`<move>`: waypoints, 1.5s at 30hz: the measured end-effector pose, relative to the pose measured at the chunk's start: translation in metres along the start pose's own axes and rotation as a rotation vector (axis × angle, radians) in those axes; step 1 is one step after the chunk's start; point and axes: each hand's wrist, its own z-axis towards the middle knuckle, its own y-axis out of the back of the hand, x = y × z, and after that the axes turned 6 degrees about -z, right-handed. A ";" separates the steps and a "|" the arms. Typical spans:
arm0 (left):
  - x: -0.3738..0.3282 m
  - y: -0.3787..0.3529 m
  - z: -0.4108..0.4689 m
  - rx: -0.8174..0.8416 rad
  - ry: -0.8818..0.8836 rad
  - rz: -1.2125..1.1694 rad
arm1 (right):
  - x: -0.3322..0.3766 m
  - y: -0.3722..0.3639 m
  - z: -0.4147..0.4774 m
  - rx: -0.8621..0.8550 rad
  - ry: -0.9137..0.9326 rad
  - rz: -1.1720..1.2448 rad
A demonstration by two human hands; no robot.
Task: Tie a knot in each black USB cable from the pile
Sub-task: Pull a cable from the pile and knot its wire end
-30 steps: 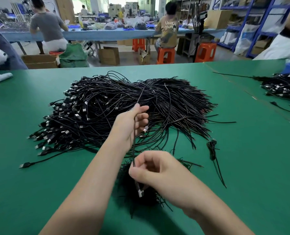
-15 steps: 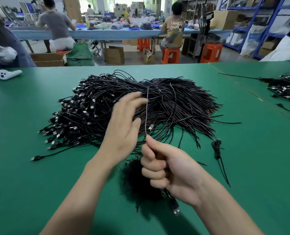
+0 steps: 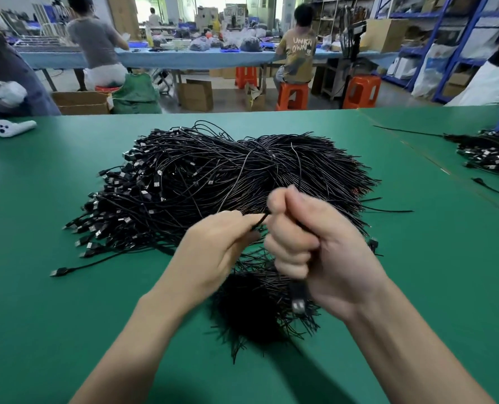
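The right hand (image 3: 309, 246) is squeezing its fingers round a black cable (image 3: 298, 298), hiding most of it. The left hand (image 3: 213, 252) is pinching the blurry bit sticking out.

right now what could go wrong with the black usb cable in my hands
The thin black USB cable runs from the right hand up over the big pile of loose black cables; pulling may snag others. The left hand only pinches it, so it could slip. Its silver-tipped plug dangles below and might catch.
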 end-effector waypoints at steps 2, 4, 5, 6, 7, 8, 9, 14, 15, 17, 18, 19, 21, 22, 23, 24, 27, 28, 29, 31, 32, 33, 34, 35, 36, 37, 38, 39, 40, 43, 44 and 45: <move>-0.004 -0.007 -0.004 -0.060 0.090 -0.100 | 0.003 -0.001 0.017 -0.138 0.145 -0.199; -0.007 -0.009 -0.007 -0.077 0.162 -0.118 | 0.006 0.005 0.033 -0.278 0.275 -0.409; -0.008 -0.008 -0.007 -0.075 0.169 -0.086 | 0.009 0.009 0.040 -0.330 0.327 -0.469; -0.010 -0.004 -0.007 -0.076 0.163 -0.051 | 0.013 0.015 0.045 -0.364 0.372 -0.516; -0.012 0.000 -0.006 -0.084 0.155 -0.034 | 0.017 0.022 0.050 -0.391 0.406 -0.589; -0.014 0.006 -0.003 -0.094 0.144 -0.035 | 0.019 0.029 0.053 -0.417 0.418 -0.717; -0.014 0.013 0.000 -0.108 0.123 -0.030 | 0.020 0.036 0.055 -0.431 0.402 -0.889; -0.007 0.037 0.025 -0.203 0.084 -0.031 | -0.002 0.042 0.049 -0.267 0.067 -1.213; -0.004 0.036 0.030 -0.212 0.117 -0.113 | -0.008 0.041 0.048 -0.219 0.003 -1.087; 0.001 0.028 0.039 -0.236 0.205 -0.344 | -0.015 0.037 0.045 -0.113 -0.131 -0.693; 0.003 0.023 0.042 -0.246 0.238 -0.441 | -0.017 0.034 0.044 -0.072 -0.171 -0.493; 0.005 0.017 0.043 -0.248 0.252 -0.492 | -0.017 0.033 0.043 -0.045 -0.169 -0.331; 0.008 0.004 0.042 -0.228 0.262 -0.503 | -0.017 0.029 0.043 -0.039 -0.088 -0.128; 0.008 -0.002 0.040 -0.210 0.287 -0.515 | -0.015 0.027 0.045 -0.068 -0.034 -0.056; 0.006 -0.008 0.036 -0.181 0.320 -0.541 | -0.012 0.026 0.048 -0.118 0.025 -0.003; 0.004 -0.012 0.031 -0.139 0.344 -0.536 | -0.009 0.025 0.051 -0.181 0.085 0.023; 0.001 -0.017 0.020 0.004 0.341 -0.346 | -0.001 0.032 0.061 -0.341 0.234 -0.179; 0.000 -0.015 0.018 0.041 0.325 -0.255 | -0.001 0.035 0.061 -0.393 0.257 -0.378; -0.001 -0.011 0.017 0.065 0.300 -0.159 | -0.004 0.039 0.060 -0.448 0.268 -0.637; -0.003 0.002 0.019 0.052 0.270 -0.013 | -0.013 0.045 0.054 -0.513 0.243 -1.202; -0.004 0.010 0.021 0.019 0.265 0.011 | -0.020 0.047 0.050 -0.499 0.199 -1.387; -0.003 0.018 0.024 -0.013 0.259 0.003 | -0.025 0.048 0.047 -0.476 0.136 -1.441; -0.003 0.024 0.026 -0.035 0.249 -0.033 | -0.030 0.047 0.044 -0.441 0.073 -1.365; -0.003 0.028 0.028 -0.043 0.238 -0.094 | -0.033 0.045 0.041 -0.389 0.009 -1.183; -0.003 0.030 0.029 -0.042 0.232 -0.175 | -0.035 0.042 0.038 -0.311 -0.058 -0.946; -0.003 0.029 0.028 -0.047 0.238 -0.266 | -0.037 0.038 0.035 -0.217 -0.131 -0.698; -0.003 0.028 0.028 -0.068 0.253 -0.353 | -0.037 0.035 0.032 -0.128 -0.193 -0.476; -0.002 0.026 0.027 -0.108 0.271 -0.427 | -0.036 0.033 0.028 -0.059 -0.230 -0.303; -0.002 0.024 0.025 -0.163 0.294 -0.498 | -0.036 0.031 0.026 -0.004 -0.247 -0.189; -0.001 0.016 0.019 -0.236 0.325 -0.630 | -0.035 0.027 0.018 0.105 -0.260 -0.035; -0.002 0.012 0.017 -0.218 0.316 -0.655 | -0.035 0.025 0.016 0.130 -0.248 -0.001; -0.005 0.006 0.016 -0.197 0.321 -0.693 | -0.035 0.022 0.016 0.143 -0.226 0.032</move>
